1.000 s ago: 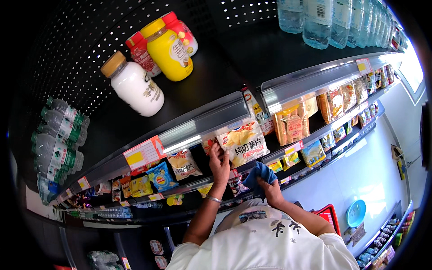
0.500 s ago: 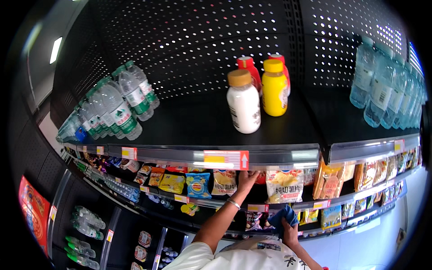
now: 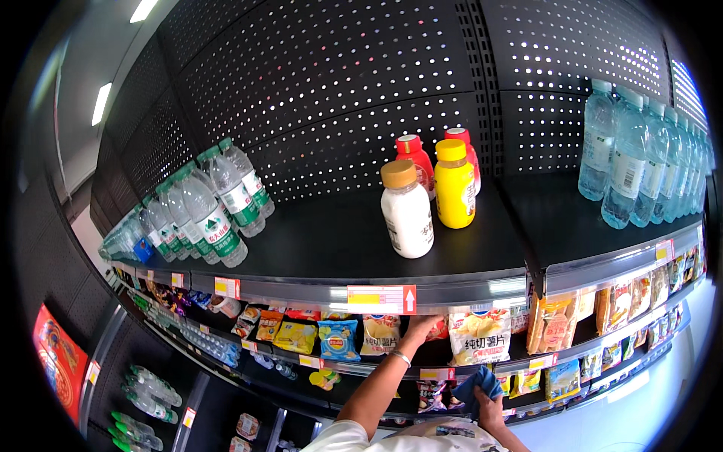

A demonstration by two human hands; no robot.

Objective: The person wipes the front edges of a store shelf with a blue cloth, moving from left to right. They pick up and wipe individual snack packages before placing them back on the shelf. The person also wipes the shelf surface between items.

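Your left hand [image 3: 422,327], lower centre, in beside glossy white-and-yellow plastic snack bag [image 3: 480,339]; fingers hidden, can't tell their state. Right hand [image 3: 492,412] pinching crumpled dark-blue cloth [image 3: 479,383], lower right. Careful: sideways wrist sweep could topple bag.

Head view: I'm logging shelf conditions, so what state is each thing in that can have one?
Left hand: reaching in among snack bags, fingertips hidden
Right hand: closed on the cloth
Blue cloth: bunched up
White snack bag: seemingly unopened, front facing out
White bottle: capped, upright
Yellow bottle: capped, upright
Green-labelled bottles: capped, standing in rows
Pale-blue bottles: capped, upright
Ceiling light: lit
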